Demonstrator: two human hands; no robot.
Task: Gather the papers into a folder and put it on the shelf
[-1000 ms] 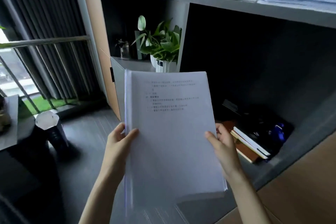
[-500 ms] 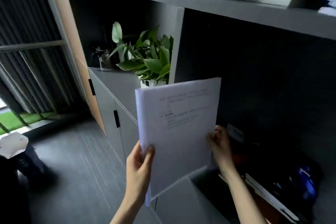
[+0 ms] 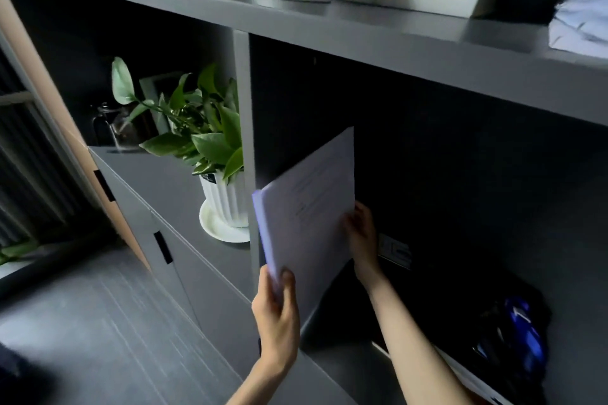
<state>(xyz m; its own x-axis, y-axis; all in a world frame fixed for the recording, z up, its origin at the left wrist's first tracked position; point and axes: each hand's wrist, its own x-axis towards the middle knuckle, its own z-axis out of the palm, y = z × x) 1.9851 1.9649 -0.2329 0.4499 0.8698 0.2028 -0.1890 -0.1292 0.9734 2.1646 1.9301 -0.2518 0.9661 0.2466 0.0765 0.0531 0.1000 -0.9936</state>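
Note:
A clear folder full of white papers (image 3: 309, 217) stands tilted on edge at the mouth of a dark shelf compartment, right beside the grey divider (image 3: 245, 128). My left hand (image 3: 276, 316) pinches its near lower corner. My right hand (image 3: 362, 237) holds its far edge, reaching inside the compartment. The grey shelf board (image 3: 335, 352) under it shows below my hands. Faint printed lines are visible on the top sheet.
A potted green plant (image 3: 210, 154) in a white ribbed pot stands in the compartment to the left. Books and a dark blue object (image 3: 523, 335) lie at the compartment's right. The upper shelf (image 3: 362, 33) carries a white cylinder, boxes and papers. Grey cabinet doors (image 3: 171, 260) are below.
The folder has gone forward and down from chest height to the compartment's opening and turned more on edge. I have stepped closer to the shelf unit. Both hands kept their hold.

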